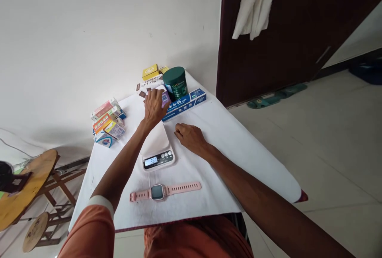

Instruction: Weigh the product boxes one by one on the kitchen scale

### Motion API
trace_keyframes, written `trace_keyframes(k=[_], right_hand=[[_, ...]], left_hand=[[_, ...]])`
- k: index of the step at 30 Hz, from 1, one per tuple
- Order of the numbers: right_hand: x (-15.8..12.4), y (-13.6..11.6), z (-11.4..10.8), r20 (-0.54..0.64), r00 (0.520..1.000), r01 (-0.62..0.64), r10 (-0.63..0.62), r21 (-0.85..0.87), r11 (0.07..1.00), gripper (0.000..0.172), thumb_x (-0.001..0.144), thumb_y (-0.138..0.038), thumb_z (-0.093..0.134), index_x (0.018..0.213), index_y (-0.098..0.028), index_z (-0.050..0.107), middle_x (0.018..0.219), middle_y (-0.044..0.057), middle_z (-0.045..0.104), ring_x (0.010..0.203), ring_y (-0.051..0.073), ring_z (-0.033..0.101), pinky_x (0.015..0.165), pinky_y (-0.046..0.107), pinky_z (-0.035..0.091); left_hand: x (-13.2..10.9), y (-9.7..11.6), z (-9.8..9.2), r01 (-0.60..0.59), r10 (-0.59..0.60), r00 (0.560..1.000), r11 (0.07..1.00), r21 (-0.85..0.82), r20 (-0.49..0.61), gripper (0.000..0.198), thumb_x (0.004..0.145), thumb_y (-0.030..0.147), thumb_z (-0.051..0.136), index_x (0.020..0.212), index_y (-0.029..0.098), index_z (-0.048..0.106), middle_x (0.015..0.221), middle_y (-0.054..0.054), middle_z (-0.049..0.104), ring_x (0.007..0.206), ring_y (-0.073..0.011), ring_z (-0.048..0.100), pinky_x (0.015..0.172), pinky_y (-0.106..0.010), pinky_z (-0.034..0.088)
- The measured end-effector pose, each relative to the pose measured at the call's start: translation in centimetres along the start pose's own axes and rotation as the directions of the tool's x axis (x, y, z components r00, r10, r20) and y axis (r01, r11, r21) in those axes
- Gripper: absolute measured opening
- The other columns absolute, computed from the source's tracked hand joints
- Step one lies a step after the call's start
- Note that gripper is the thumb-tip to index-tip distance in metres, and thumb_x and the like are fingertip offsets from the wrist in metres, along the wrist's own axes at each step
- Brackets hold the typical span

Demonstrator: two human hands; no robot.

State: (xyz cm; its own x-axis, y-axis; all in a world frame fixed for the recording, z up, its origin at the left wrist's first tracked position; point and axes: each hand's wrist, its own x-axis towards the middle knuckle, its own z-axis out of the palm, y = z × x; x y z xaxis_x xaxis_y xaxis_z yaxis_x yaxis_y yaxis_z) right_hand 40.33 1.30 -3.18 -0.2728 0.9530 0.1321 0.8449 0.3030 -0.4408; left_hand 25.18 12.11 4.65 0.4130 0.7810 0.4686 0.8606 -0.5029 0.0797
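Observation:
My left hand (154,107) reaches over the far end of a white digital scale (154,138), its fingers bent around a purple and white box (165,98). The fingers hide part of that box. The scale's lit display (151,161) shows digits that look like 363. Right of the scale, my right hand (191,136) lies on the white tabletop with its fingers curled in and nothing visible in them. A long blue toothpaste box (191,102) and a dark green tub (175,83) stand just beyond my hands. Nearest me lies a pink-strapped smartwatch (157,192).
Small medicine boxes (108,124) are heaped at the table's left edge. A yellow box (150,71) and a white packet (146,86) sit at the back by the wall. Wooden stools (36,232) stand on the left; green slippers (264,102) lie on the floor.

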Motion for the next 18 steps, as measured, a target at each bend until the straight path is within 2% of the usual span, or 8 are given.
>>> trace_keyframes(k=[2, 4, 6, 8, 11, 15, 18], right_hand=[[0.1, -0.1, 0.1, 0.019, 1.000, -0.005, 0.005, -0.014, 1.000, 0.023, 0.106, -0.025, 0.046, 0.114, -0.019, 0.066, 0.114, 0.010, 0.077, 0.101, 0.024, 0.072, 0.074, 0.031, 0.042], [0.3, 0.0, 0.3, 0.022, 1.000, -0.009, 0.009, -0.007, 1.000, 0.026, 0.106, -0.024, 0.045, 0.119, -0.018, 0.066, 0.116, 0.012, 0.076, 0.104, 0.026, 0.072, 0.075, 0.032, 0.043], [0.3, 0.0, 0.5, 0.021, 1.000, -0.008, 0.008, -0.005, 1.000, 0.028, 0.106, -0.024, 0.044, 0.123, -0.016, 0.065, 0.117, 0.014, 0.076, 0.106, 0.027, 0.072, 0.076, 0.033, 0.045], [0.3, 0.0, 0.5, 0.020, 1.000, 0.000, 0.000, -0.006, 1.000, 0.028, 0.106, -0.025, 0.045, 0.124, -0.016, 0.065, 0.117, 0.015, 0.076, 0.107, 0.028, 0.072, 0.077, 0.033, 0.046], [0.2, 0.0, 0.4, 0.016, 1.000, 0.015, -0.015, -0.013, 1.000, 0.027, 0.105, -0.026, 0.048, 0.123, -0.017, 0.065, 0.116, 0.015, 0.076, 0.106, 0.027, 0.073, 0.077, 0.033, 0.046], [0.1, 0.0, 0.2, 0.010, 1.000, 0.020, -0.020, -0.033, 0.999, 0.025, 0.105, -0.025, 0.048, 0.119, -0.016, 0.066, 0.112, 0.014, 0.077, 0.102, 0.027, 0.074, 0.075, 0.033, 0.046], [0.1, 0.1, 0.2, 0.013, 1.000, 0.023, -0.022, -0.047, 0.999, 0.025, 0.105, -0.023, 0.045, 0.117, -0.016, 0.066, 0.107, 0.014, 0.078, 0.098, 0.026, 0.074, 0.073, 0.033, 0.044]], left_hand=[[-0.3, 1.2, 1.0, -0.070, 0.069, 0.985, 0.998, -0.002, 0.160, 0.035, 0.092, 0.039, 0.073, 0.118, 0.018, 0.065, 0.119, -0.017, 0.064, 0.115, -0.0380, 0.060, 0.101, -0.048, 0.044], [-0.3, 2.3, 2.2, -0.109, 0.093, 0.948, 0.993, 0.036, 0.304, 0.036, 0.087, 0.033, 0.079, 0.115, 0.016, 0.064, 0.119, -0.019, 0.064, 0.114, -0.0379, 0.061, 0.099, -0.048, 0.046], [0.1, 3.3, 3.4, -0.110, 0.069, 0.931, 0.989, 0.096, 0.358, 0.046, 0.083, 0.029, 0.082, 0.120, 0.013, 0.062, 0.124, -0.022, 0.062, 0.120, -0.0395, 0.057, 0.101, -0.049, 0.045], [0.8, 4.1, 4.5, -0.068, 0.016, 0.937, 0.988, 0.136, 0.348, 0.050, 0.083, 0.027, 0.083, 0.124, 0.010, 0.059, 0.127, -0.024, 0.061, 0.125, -0.0405, 0.054, 0.103, -0.051, 0.043], [1.7, 5.0, 5.3, -0.003, -0.041, 0.951, 0.990, 0.142, 0.308, 0.042, 0.086, 0.030, 0.080, 0.119, 0.011, 0.061, 0.129, -0.024, 0.059, 0.126, -0.0411, 0.052, 0.104, -0.054, 0.042], [2.2, 6.2, 5.4, -0.047, 0.024, 0.955, 0.996, 0.074, 0.296, 0.047, 0.088, 0.047, 0.078, 0.117, 0.014, 0.062, 0.127, -0.022, 0.058, 0.123, -0.0404, 0.052, 0.101, -0.055, 0.044], [2.0, 7.7, 4.7, -0.103, 0.089, 0.962, 0.994, 0.044, 0.258, 0.049, 0.090, 0.050, 0.076, 0.121, 0.015, 0.061, 0.128, -0.020, 0.058, 0.123, -0.0394, 0.052, 0.099, -0.054, 0.045]])
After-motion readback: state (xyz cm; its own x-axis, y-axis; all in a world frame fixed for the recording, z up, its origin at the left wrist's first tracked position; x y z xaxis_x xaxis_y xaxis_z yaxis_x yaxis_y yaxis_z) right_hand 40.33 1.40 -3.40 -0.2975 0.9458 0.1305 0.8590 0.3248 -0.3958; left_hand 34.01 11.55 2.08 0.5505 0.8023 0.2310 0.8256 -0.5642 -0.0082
